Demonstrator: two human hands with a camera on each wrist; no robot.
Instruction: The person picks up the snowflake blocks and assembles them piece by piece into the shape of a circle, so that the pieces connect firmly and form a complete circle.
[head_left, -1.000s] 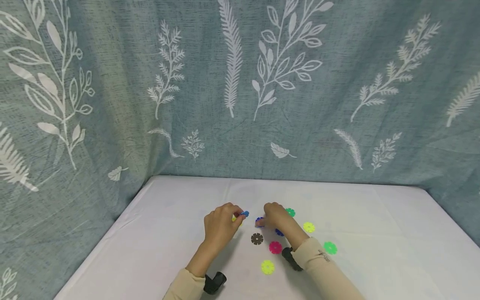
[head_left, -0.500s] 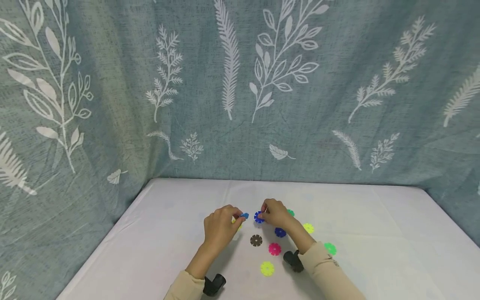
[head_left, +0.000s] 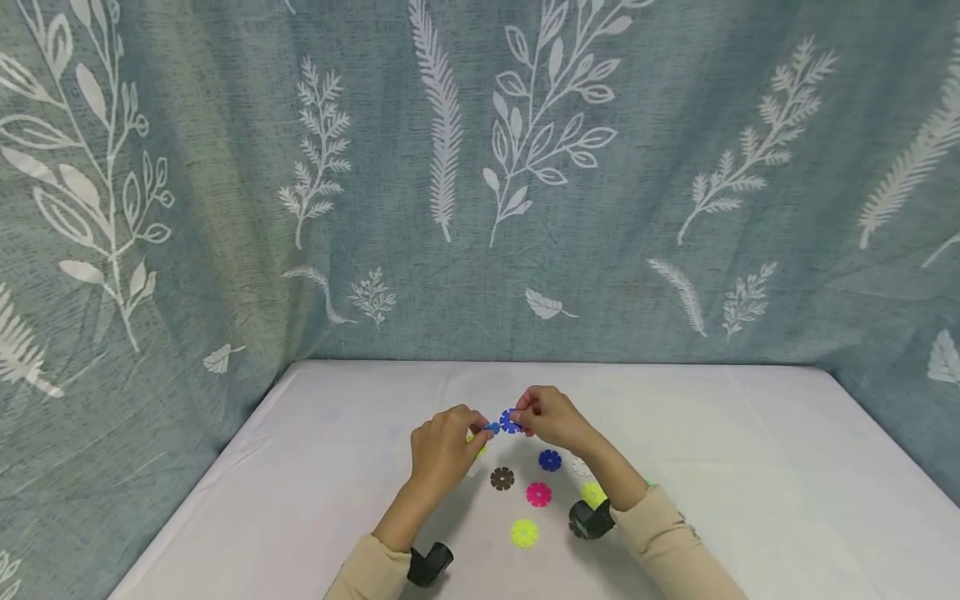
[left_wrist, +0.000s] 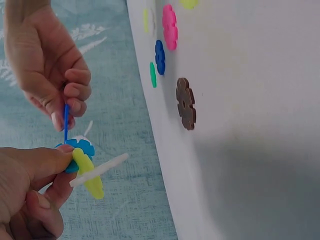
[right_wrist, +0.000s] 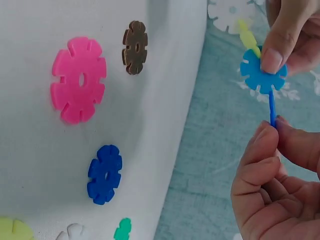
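My left hand pinches a light blue notched flower disc between thumb and fingers, above the table. A yellow disc is slotted onto it, with a white disc crossing the yellow one. Opposite, the thumb and fingers of my right hand pinch a dark blue flower disc. In the right wrist view the dark blue disc stands edge-on, its rim meeting the lower edge of the light blue disc. How deep the two are engaged I cannot tell.
On the white table lie brown, pink, dark blue and yellow discs. Another yellow disc, a white one and a green one lie near the right forearm. A patterned curtain hangs behind.
The right hand has picked the dark blue disc up from the table and brought it up and left to the light blue disc. My left hand has stayed nearly in place.
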